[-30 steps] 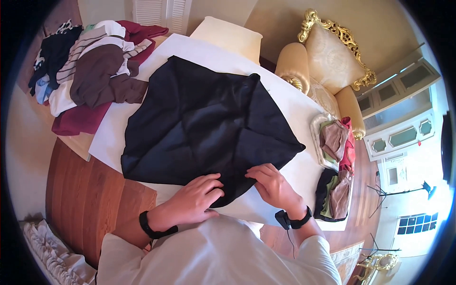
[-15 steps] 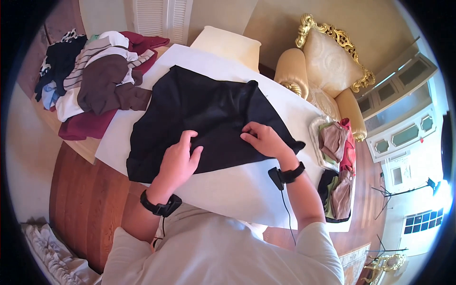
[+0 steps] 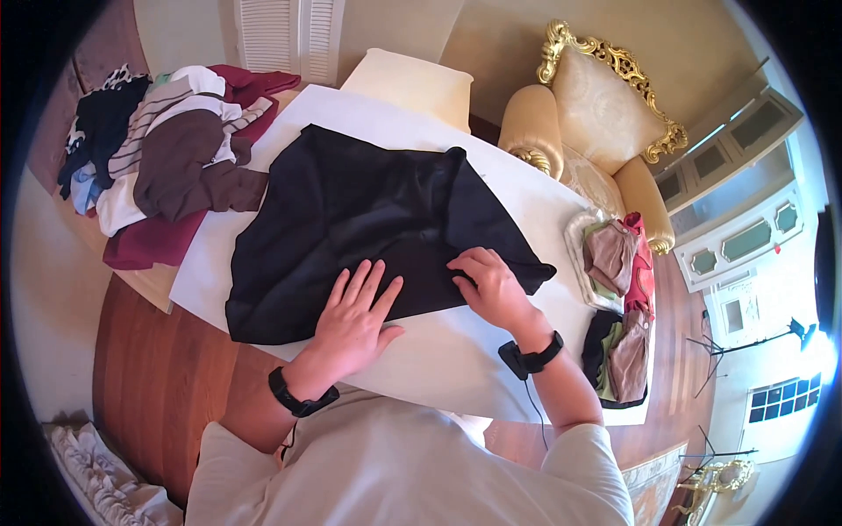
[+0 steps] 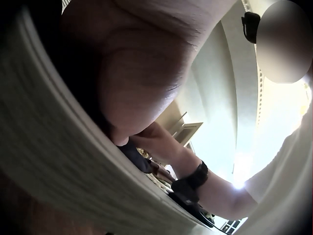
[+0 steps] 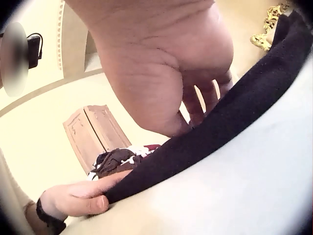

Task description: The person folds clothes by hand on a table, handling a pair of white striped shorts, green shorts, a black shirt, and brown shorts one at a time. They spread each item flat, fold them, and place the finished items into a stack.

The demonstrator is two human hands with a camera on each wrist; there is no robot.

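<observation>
A black garment (image 3: 368, 188) lies spread on the white table, its near part folded over so the near edge runs straight between my hands. My left hand (image 3: 355, 320) rests flat on that near part, fingers spread, thumb off toward the right. My right hand (image 3: 493, 285) is at the fold's right part, fingers bent down with fingertips on the cloth. From the right wrist view, gaps show between the fingers of the right hand (image 5: 161, 73), and the black cloth (image 5: 230, 117) hides its fingertips. The left hand's palm (image 4: 142, 73) fills much of the left wrist view.
A heap of mixed clothes (image 3: 189, 162) sits at the table's left end. Folded clothes lie in two stacks at the right, a far stack (image 3: 610, 254) and a near stack (image 3: 623, 355). Behind the white table (image 3: 412, 351) stand a cream box-like piece (image 3: 408, 88) and a gilded armchair (image 3: 614, 105).
The garment's near part has been folded away from me. Both hands moved forward with it, then back slightly; the left hand has flattened onto the cloth.
</observation>
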